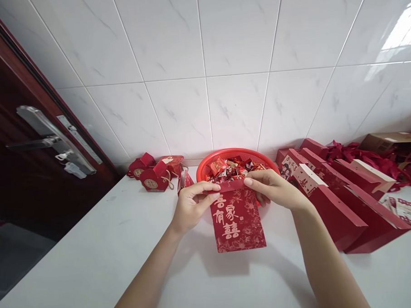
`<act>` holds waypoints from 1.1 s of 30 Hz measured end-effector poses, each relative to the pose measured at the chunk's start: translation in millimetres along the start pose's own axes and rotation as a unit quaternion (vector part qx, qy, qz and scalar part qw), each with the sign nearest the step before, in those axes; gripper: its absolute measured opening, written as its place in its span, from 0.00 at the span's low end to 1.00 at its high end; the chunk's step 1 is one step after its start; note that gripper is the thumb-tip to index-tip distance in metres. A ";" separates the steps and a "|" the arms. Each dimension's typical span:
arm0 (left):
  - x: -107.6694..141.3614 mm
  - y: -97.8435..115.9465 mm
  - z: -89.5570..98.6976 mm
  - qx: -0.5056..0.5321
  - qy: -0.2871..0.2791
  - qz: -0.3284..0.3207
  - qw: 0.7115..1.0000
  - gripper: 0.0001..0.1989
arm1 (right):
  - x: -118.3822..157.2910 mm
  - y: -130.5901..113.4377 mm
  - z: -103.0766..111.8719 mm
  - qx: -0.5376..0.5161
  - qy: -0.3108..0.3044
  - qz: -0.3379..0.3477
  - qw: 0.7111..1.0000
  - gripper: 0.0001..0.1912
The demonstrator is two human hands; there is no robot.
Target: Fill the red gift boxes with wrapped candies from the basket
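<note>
A flat red paper gift bag [240,220] with pale characters and flower prints hangs upright above the white table. Its top edge is folded over in a narrow strip. My left hand [196,204] pinches the upper left corner between thumb and fingers. At the upper right corner, my right hand [275,187] grips the same strip, thumb in front and fingers behind. Just beyond the bag stands a red plastic basket [201,165], partly hidden by it and my hands. Wrapped candies [233,166] fill the basket.
Small red favour boxes [154,176] with twine handles stand left of the basket. Several standing red gift bags [333,203] crowd the right, with red ribbon [345,152] and a cardboard box [389,141] behind. A tiled wall [237,107] backs the table; a door [19,180] is left.
</note>
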State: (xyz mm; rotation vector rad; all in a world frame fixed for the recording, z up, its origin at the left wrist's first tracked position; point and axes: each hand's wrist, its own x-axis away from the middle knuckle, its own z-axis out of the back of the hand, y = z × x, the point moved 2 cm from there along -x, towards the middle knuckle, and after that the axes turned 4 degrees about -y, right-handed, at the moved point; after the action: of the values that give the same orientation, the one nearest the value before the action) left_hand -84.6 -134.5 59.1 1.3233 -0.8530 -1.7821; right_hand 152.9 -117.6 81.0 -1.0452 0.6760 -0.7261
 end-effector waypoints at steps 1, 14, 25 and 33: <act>0.3 0.2 -0.3 -0.002 -0.002 0.004 1.000 0.06 | -0.3 0.5 -0.1 0.000 0.003 -0.005 1.000 0.25; 1.7 -1.8 -2.5 0.000 -0.006 0.017 1.000 0.13 | 0.4 -5.3 -4.3 0.002 0.007 -0.009 1.000 0.23; 0.6 -21.5 -5.4 0.152 -0.081 0.019 0.985 0.32 | 58.9 -42.4 23.0 0.089 0.277 0.102 0.951 0.19; -9.0 -58.8 -20.9 0.004 -0.074 0.057 0.996 0.15 | 182.6 -70.1 69.9 0.251 0.749 0.233 0.567 0.15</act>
State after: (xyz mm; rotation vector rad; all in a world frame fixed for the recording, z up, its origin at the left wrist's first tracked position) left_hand -73.0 -98.9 8.4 1.1340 -0.9978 -1.8053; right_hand 300.7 -249.5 143.5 0.6066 1.9461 -1.1419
